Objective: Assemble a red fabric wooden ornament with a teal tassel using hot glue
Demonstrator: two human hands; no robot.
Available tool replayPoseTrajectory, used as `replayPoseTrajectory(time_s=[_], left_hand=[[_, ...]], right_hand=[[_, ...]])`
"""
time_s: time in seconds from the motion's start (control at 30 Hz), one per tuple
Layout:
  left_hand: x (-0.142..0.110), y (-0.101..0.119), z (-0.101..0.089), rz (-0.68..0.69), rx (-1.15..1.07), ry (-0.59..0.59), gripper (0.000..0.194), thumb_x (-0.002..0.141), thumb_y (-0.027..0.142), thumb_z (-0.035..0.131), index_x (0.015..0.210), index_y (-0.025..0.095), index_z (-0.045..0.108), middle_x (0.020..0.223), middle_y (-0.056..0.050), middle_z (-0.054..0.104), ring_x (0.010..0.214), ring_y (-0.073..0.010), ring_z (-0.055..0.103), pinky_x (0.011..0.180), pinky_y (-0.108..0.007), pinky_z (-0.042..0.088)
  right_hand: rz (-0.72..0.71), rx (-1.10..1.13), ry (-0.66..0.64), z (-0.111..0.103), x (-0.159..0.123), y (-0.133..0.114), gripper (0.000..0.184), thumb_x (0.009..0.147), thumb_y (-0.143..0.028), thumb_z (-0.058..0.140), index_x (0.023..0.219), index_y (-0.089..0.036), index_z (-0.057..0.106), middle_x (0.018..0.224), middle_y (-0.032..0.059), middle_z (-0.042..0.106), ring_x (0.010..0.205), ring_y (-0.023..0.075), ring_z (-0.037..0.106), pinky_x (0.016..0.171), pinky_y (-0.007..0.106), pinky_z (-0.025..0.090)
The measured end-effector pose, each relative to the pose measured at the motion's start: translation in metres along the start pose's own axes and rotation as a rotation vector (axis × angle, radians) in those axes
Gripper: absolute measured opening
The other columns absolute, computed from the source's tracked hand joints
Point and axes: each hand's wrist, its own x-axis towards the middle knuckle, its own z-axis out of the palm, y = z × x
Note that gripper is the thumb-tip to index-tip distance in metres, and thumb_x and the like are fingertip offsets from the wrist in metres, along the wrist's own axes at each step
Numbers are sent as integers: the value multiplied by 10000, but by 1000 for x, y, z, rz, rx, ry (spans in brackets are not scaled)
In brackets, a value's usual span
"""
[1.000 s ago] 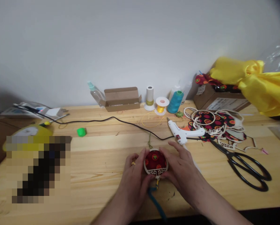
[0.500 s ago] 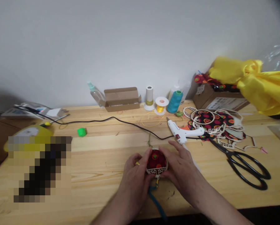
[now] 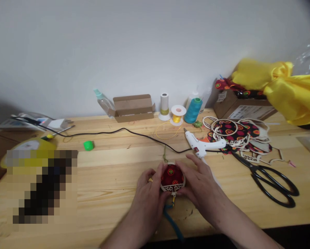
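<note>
Between my two hands is a round ornament (image 3: pixel 172 176) of dark red patterned fabric in a pale frame, with fretwork along its lower part. My left hand (image 3: pixel 151 190) grips its left edge, thumb below and fingers above; a ring shows on one finger. Around the right edge, my right hand (image 3: pixel 200 183) is closed with thumb and index finger, its other fingers lifted. A green cord (image 3: pixel 165 155) runs from the ornament's top. From its bottom hangs a blue tassel (image 3: pixel 174 224) on a yellow loop. The ornament's underside is hidden.
A white glue gun (image 3: pixel 203 145) lies beyond my right hand, its black cable (image 3: pixel 123 129) crossing the table. Black scissors (image 3: pixel 271 181) and a pile of frames and fabric pieces (image 3: pixel 237 133) lie right. Thread spools (image 3: pixel 193 110) and a small open box (image 3: pixel 134 110) line the wall.
The view has shifted very slightly. Both hands stay on the ornament, with their grip looking the same.
</note>
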Motion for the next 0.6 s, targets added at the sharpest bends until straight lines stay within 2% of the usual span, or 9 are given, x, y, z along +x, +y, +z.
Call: replayPoseTrajectory(time_s=[0.37, 0.47, 0.6], left_hand=[[1, 2, -4, -7, -22, -21, 685, 851, 117, 485, 1448, 242, 173, 1314, -86, 540, 1151, -265, 412, 970, -479, 377], [1, 1, -2, -19, -36, -5, 627, 872, 123, 455, 1438, 227, 206, 1339, -85, 515, 1155, -253, 408, 974, -458, 390], [1, 1, -4, -27, -91, 59, 540, 899, 108, 389, 1408, 234, 259, 1320, -78, 527, 1152, -220, 419, 954, -415, 429]], right_hand=[[22, 39, -16, -2, -1, -2, 604, 710, -197, 725, 1267, -158, 494, 1163, 88, 653, 1261, 346, 392, 998, 516, 405], [21, 47, -20, -2, 0, -2, 605, 702, -189, 732, 1256, -141, 496, 1169, 95, 647, 1255, 352, 392, 997, 517, 407], [5, 54, -4, -1, -1, 0, 642, 688, -169, 739, 1271, -178, 469, 1185, 98, 632, 1242, 356, 406, 983, 532, 414]])
